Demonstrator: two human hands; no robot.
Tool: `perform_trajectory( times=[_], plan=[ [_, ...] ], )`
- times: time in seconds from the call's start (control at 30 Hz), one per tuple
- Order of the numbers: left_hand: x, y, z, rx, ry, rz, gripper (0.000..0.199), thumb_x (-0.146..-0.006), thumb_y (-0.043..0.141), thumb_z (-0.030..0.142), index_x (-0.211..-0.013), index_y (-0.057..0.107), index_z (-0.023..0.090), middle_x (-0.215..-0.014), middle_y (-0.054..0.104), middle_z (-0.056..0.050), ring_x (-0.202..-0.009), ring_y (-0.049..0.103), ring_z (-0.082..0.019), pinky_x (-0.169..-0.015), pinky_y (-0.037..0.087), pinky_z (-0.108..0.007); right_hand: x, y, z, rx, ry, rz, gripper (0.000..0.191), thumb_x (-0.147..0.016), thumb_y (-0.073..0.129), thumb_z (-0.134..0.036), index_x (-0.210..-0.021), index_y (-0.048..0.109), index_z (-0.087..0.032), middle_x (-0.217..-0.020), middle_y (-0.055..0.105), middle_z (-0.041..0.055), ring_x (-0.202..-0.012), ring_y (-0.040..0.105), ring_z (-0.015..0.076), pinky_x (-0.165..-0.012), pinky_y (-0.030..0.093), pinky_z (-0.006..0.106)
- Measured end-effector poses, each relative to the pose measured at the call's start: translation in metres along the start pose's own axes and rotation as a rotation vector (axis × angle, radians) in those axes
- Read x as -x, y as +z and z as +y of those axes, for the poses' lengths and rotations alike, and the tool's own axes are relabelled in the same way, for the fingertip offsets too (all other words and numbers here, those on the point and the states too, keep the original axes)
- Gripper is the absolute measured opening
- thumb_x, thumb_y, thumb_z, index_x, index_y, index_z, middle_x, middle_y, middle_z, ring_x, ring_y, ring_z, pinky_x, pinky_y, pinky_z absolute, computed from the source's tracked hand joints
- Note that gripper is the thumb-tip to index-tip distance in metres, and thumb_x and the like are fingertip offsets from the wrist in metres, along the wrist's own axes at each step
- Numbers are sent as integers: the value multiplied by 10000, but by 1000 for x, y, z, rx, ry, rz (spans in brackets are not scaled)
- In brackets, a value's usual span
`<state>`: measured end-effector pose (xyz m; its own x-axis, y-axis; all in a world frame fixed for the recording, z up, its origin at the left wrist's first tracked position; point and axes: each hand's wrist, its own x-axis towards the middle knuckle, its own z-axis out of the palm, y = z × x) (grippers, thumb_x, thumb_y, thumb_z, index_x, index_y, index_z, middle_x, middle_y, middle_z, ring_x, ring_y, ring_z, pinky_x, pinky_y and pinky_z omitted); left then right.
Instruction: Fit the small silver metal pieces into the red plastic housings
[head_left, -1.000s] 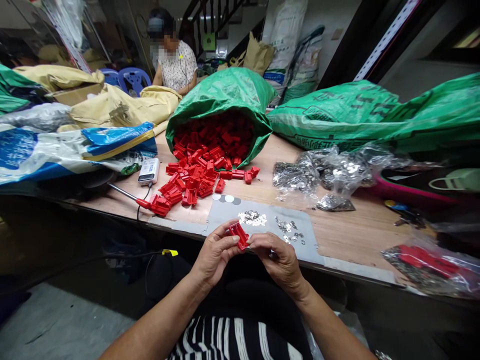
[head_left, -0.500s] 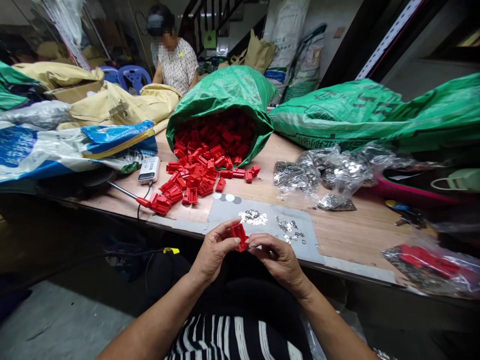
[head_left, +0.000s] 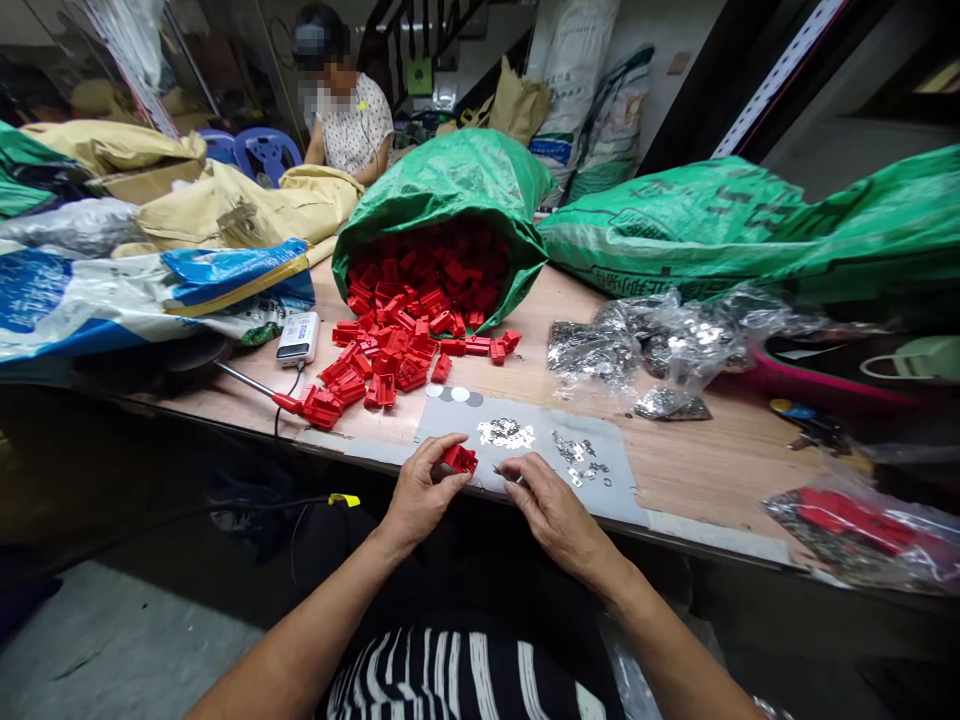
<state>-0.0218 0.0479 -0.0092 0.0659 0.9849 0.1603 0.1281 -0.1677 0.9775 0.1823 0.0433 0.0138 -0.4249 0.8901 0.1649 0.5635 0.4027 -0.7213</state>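
Between the thumb and fingers of my left hand (head_left: 420, 492) is a red plastic housing (head_left: 460, 459), tilted, its hollow side partly showing. My right hand (head_left: 551, 505) is a short way to its right, thumb and forefinger pinched on a small dark metal piece (head_left: 498, 470) at their tips. The piece and the housing are apart. Just beyond my hands lies a grey mat (head_left: 517, 482) at the table edge. It carries a pile of small silvery metal plates (head_left: 506, 432) and a looser scatter of metal pieces (head_left: 579, 455).
A green woven sack (head_left: 457, 180) spills many red housings (head_left: 397, 345) onto the table. Clear bags of metal parts (head_left: 660, 345) lie to the right. A white power bank (head_left: 298, 340) with a cable sits left. Across the table is another person (head_left: 352, 125).
My right hand has drawn back from the red housing, leaving a gap. My left hand has shifted slightly left and turned the housing over to another angle.
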Motion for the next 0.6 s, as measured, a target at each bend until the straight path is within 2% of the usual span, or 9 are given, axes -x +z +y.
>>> perform_trajectory(
  times=[0.1, 0.23, 0.43, 0.6],
  plan=[
    [-4, -1, -3, -206, 117, -42, 392, -767, 651, 151, -1147, 617, 240, -1025, 639, -44, -938, 611, -180, -877, 484, -334, -2, 5, 4, 101, -13, -6, 224, -938, 451, -202, -1103, 599, -232, -927, 557, 57, -854, 574, 182, -798, 476, 328],
    [-8, 2, -5, -320, 198, -97, 423, -753, 643, 104, -1154, 607, 236, -1107, 635, -62, -1032, 601, -191, -925, 478, -347, -7, 8, 9, 175, 17, 13, 203, -912, 510, -205, -1068, 639, -223, -888, 609, 50, -805, 600, 179, -763, 491, 316],
    [-11, 2, -6, -342, 134, -159, 414, -753, 640, 100, -1144, 612, 234, -1117, 681, -46, -1041, 627, -197, -968, 463, -366, -12, 7, 9, 199, 3, -8, 158, -887, 552, -202, -989, 668, -235, -918, 664, 32, -834, 630, 167, -794, 496, 293],
    [-12, -1, -8, -318, 126, -170, 416, -743, 644, 90, -1136, 617, 225, -1104, 687, -37, -1014, 635, -183, -916, 485, -318, -15, 8, 8, 205, -14, -25, 163, -884, 553, -192, -986, 673, -234, -926, 668, 31, -844, 636, 164, -788, 500, 282]
  ],
)
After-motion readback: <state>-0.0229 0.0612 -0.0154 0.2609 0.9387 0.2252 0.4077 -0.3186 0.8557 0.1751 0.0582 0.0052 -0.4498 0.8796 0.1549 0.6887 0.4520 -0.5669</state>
